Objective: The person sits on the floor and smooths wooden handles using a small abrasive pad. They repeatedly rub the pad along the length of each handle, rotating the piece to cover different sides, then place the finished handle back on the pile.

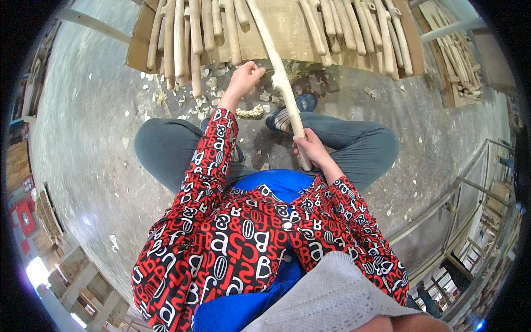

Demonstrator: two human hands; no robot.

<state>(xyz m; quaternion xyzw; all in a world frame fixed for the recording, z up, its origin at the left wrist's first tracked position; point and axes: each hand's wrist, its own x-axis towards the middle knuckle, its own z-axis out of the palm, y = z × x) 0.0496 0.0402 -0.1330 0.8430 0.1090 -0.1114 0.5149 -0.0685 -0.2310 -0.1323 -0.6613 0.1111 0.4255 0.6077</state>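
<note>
A long, pale wooden stick (289, 102) with a knobby bump along it slants from my lap up to the cardboard at the top of the view. My right hand (313, 149) wraps round its lower end, just in front of my body. To the left of the stick, my left hand (245, 81) is curled closed and stands apart from it. Whatever its fingers may hold is hidden. Beyond both hands, several similar wooden sticks (180, 41) lie side by side with their ends toward me.
The sticks rest on a brown cardboard sheet (301, 62). Pale shavings (251, 112) litter the concrete floor (105, 110) between my bent legs (354, 133). More sticks (456, 63) are piled at the far right. A metal frame (464, 180) stands along the right side.
</note>
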